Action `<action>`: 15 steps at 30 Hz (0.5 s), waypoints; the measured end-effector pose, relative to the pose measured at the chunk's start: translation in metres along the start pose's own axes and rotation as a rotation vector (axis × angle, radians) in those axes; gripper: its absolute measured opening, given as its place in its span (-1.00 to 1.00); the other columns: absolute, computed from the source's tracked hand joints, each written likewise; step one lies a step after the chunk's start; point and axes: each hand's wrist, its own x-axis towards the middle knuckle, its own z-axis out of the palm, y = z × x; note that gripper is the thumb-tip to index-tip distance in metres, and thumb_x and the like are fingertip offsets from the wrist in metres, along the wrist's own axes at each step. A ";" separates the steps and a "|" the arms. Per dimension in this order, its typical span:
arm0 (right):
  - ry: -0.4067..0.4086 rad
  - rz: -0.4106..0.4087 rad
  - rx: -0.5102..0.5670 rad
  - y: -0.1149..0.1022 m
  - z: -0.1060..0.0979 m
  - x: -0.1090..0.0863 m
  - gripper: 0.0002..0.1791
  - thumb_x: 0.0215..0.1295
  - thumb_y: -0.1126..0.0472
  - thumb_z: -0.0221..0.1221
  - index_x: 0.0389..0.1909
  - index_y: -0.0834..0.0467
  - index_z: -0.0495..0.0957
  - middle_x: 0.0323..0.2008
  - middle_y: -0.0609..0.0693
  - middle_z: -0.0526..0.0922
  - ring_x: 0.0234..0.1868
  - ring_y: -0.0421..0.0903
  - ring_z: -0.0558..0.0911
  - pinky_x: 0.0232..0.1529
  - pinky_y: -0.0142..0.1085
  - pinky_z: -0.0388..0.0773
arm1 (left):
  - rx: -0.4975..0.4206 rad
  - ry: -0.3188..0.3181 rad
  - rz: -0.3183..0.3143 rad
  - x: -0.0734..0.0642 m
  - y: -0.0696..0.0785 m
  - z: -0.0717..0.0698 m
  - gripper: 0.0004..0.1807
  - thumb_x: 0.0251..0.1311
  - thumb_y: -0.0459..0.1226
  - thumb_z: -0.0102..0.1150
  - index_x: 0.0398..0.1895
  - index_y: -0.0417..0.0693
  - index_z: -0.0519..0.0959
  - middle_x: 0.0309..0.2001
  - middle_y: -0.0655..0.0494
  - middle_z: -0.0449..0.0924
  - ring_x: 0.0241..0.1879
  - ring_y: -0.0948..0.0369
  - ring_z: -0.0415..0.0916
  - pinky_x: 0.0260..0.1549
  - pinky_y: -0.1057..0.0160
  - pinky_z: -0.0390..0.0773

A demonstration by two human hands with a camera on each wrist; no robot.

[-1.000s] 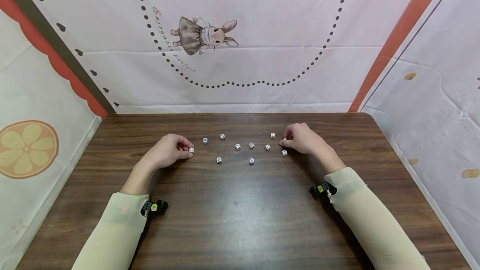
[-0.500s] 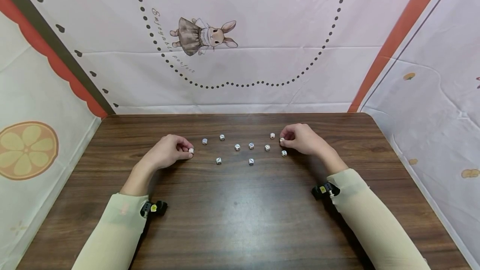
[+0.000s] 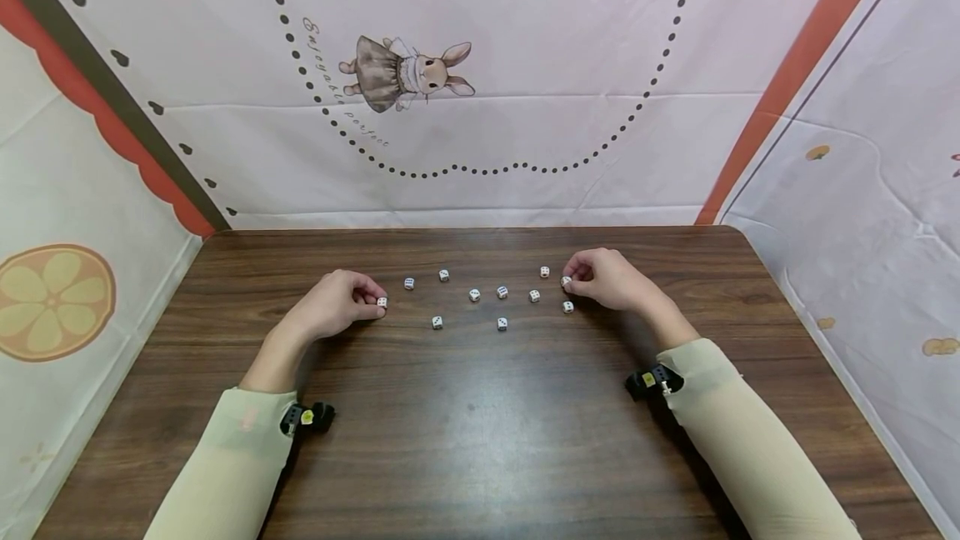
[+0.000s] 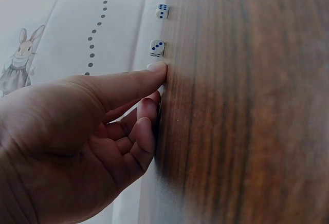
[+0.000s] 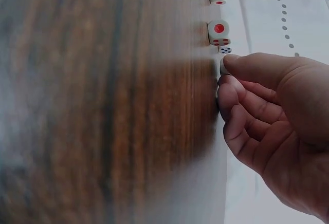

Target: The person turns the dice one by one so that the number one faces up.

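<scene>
At the left end of a loose spread of white dice, my left hand [image 3: 336, 303] pinches a die [image 3: 382, 302] between thumb and fingers, down at the tabletop. In the left wrist view the thumb [image 4: 139, 82] covers nearly all of it. On the right side, my right hand [image 3: 609, 277] pinches another die [image 3: 566, 282]; in the right wrist view only a sliver of it shows by the thumb tip. Close to that hand lie a die [image 3: 545, 272] just behind, a die [image 3: 567, 307] in front, and a die [image 3: 534, 296] to the left.
Between the hands several more dice lie scattered, among them a back die [image 3: 444, 275], a middle die [image 3: 502, 292] and a front die [image 3: 437, 322]. The brown wooden table [image 3: 480, 440] ends at the back against a white printed cloth [image 3: 525, 140], with cloth at both sides.
The right hand has shifted slightly, and the die in its fingertips shows more than a second ago. The left hand stays put with its die.
</scene>
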 end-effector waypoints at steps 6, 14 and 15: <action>-0.013 0.003 0.016 0.001 -0.001 -0.001 -0.93 0.35 0.30 0.40 -0.21 0.18 0.72 -0.37 -0.08 0.72 -0.30 -0.14 0.63 -0.19 -0.19 0.54 | -0.007 -0.004 -0.012 -0.001 0.000 0.000 -0.85 0.30 -0.28 0.49 -0.12 -0.11 0.77 -0.33 0.13 0.66 -0.30 0.17 0.53 -0.24 0.14 0.51; -0.022 -0.006 0.028 0.003 -0.001 -0.001 -0.91 0.34 0.30 0.42 -0.20 0.20 0.72 -0.38 -0.08 0.70 -0.32 -0.15 0.62 -0.19 -0.20 0.54 | -0.004 -0.001 -0.006 0.000 0.000 0.001 -0.85 0.29 -0.28 0.49 -0.13 -0.11 0.78 -0.33 0.13 0.66 -0.30 0.17 0.53 -0.24 0.15 0.52; -0.023 -0.006 0.028 0.003 -0.001 -0.001 -0.90 0.33 0.30 0.43 -0.20 0.21 0.72 -0.39 -0.08 0.70 -0.32 -0.15 0.61 -0.19 -0.20 0.54 | -0.003 0.000 -0.004 0.000 -0.001 0.001 -0.85 0.29 -0.28 0.49 -0.13 -0.12 0.78 -0.33 0.14 0.66 -0.30 0.17 0.54 -0.24 0.15 0.52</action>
